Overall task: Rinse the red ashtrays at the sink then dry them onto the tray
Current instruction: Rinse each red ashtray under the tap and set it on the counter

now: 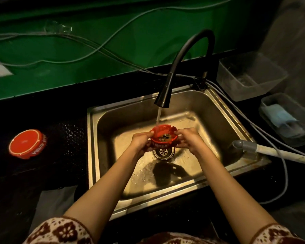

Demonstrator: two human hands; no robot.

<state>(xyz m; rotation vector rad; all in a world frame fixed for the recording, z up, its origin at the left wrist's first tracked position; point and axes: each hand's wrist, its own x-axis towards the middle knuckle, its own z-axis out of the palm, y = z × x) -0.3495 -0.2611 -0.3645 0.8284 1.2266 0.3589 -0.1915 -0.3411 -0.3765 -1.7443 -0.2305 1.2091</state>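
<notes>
Both hands hold a red ashtray (163,137) over the drain of the steel sink (217,110). Water runs from the black faucet (163,97) onto its far rim, and dark residue sits in its bowl. My left hand (142,141) grips its left side with fingers curled underneath. My right hand (189,139) grips its right side, thumb on the rim. A second red ashtray (27,144) lies upside down on the dark mat at the left of the sink.
Two clear plastic containers (250,74) (289,118) stand right of the sink. A grey hose nozzle (245,146) lies on the sink's right rim. Cables run along the green wall (95,55). A plastic sheet (51,206) lies on the counter at front left.
</notes>
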